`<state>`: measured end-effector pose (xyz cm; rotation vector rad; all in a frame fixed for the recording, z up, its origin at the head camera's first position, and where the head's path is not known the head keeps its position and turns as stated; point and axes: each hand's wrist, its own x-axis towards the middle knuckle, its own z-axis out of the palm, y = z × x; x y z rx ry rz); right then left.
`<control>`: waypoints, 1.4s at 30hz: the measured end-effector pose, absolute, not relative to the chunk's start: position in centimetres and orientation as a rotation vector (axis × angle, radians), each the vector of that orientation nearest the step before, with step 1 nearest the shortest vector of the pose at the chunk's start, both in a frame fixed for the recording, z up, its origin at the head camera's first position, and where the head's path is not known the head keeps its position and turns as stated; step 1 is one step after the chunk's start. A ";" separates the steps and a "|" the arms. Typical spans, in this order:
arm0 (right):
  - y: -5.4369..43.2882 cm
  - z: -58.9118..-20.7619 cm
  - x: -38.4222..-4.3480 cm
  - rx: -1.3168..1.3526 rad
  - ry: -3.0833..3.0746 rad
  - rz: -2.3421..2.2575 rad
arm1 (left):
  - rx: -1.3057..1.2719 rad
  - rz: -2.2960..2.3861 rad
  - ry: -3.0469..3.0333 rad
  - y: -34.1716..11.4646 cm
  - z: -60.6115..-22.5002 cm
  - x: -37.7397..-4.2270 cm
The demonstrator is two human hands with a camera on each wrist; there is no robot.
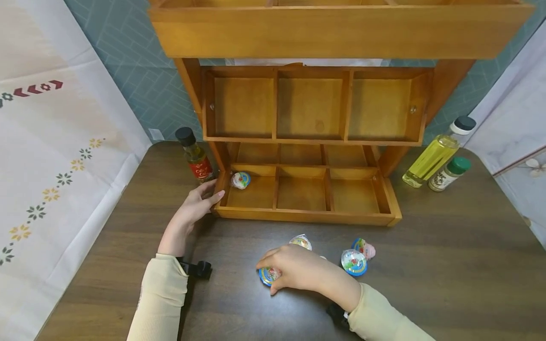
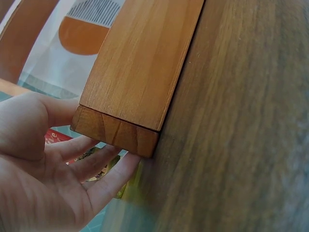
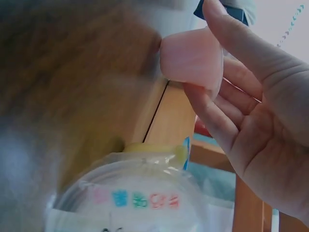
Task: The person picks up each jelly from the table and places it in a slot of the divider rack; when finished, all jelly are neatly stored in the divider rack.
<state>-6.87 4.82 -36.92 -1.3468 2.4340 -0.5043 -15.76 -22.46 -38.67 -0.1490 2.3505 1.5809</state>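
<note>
My right hand [image 1: 304, 267] pinches a small jelly cup [image 1: 269, 274] low over the table. In the right wrist view this jelly cup [image 3: 190, 55] shows its pink side between thumb and fingers. My left hand [image 1: 196, 206] holds the left front corner of the wooden shelf [image 1: 307, 217], thumb over the rim and fingers along the outer end. Another jelly cup [image 1: 241, 180] sits in the bottom tray's left compartment. Close beyond my right hand lies a jelly cup [image 1: 301, 242], and to its right are two more, a lidded one [image 1: 354, 262] and a pink one [image 1: 369, 251].
Behind my left hand stands a dark-capped bottle [image 1: 196, 156] with a red label. An oil bottle [image 1: 437, 154] and a green-capped jar [image 1: 450, 174] stand right of the shelf. The shelf's upper tier [image 1: 337, 33] overhangs the lower trays.
</note>
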 end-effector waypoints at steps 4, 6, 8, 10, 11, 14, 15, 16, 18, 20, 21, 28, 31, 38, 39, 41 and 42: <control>4.5 -36.7 -7.0 -1.426 2.447 -0.403 | -0.148 1.582 2.361 -22.7 -38.7 -15.8; 4.6 -36.6 -7.2 -1.451 2.449 -0.386 | -0.140 1.584 2.363 -22.7 -38.7 -15.7; 5.0 -36.3 -7.7 -1.461 2.446 -0.419 | -0.132 1.584 2.364 -22.6 -38.7 -15.8; 5.4 -35.9 -8.1 -1.458 2.455 -0.478 | -0.130 1.584 2.365 -22.6 -38.6 -15.8; 5.6 -35.7 -8.4 -1.458 2.462 -0.511 | -0.129 1.584 2.364 -22.5 -38.6 -15.8; 6.0 -35.0 -9.1 -1.446 2.497 -0.642 | -0.132 1.585 2.360 -22.5 -38.5 -15.8; 6.2 -34.7 -9.3 -1.440 2.515 -0.683 | -0.132 1.589 2.357 -22.4 -38.5 -15.8; 6.3 -34.6 -9.5 -1.432 2.534 -0.720 | -0.130 1.594 2.352 -22.4 -38.5 -15.8; 6.5 -34.3 -10.0 -1.399 2.568 -0.794 | -0.127 1.598 2.350 -22.4 -38.5 -15.9; 6.7 -34.0 -10.5 -1.381 2.595 -0.828 | -0.127 1.603 2.346 -22.3 -38.5 -15.9; 6.8 -33.9 -10.8 -1.377 2.595 -0.839 | -0.129 1.603 2.346 -22.3 -38.5 -15.9; 6.4 -32.7 -13.5 -1.415 2.534 -0.807 | -0.141 1.585 2.352 -22.6 -38.6 -15.8; 5.5 -32.5 -15.1 -1.398 2.519 -0.758 | -0.148 1.585 2.348 -22.7 -38.6 -15.8; 2.8 -32.6 -18.3 -1.309 2.567 -0.666 | -0.146 1.595 2.344 -22.6 -38.7 -15.9; 2.5 -32.6 -18.7 -1.294 2.572 -0.653 | -0.147 1.591 2.343 -22.6 -38.6 -15.9; 2.0 -32.7 -19.3 -1.264 2.579 -0.637 | -0.152 1.586 2.345 -22.7 -38.6 -16.0; 1.8 -32.8 -19.6 -1.249 2.577 -0.637 | -0.155 1.587 2.346 -22.7 -38.6 -16.1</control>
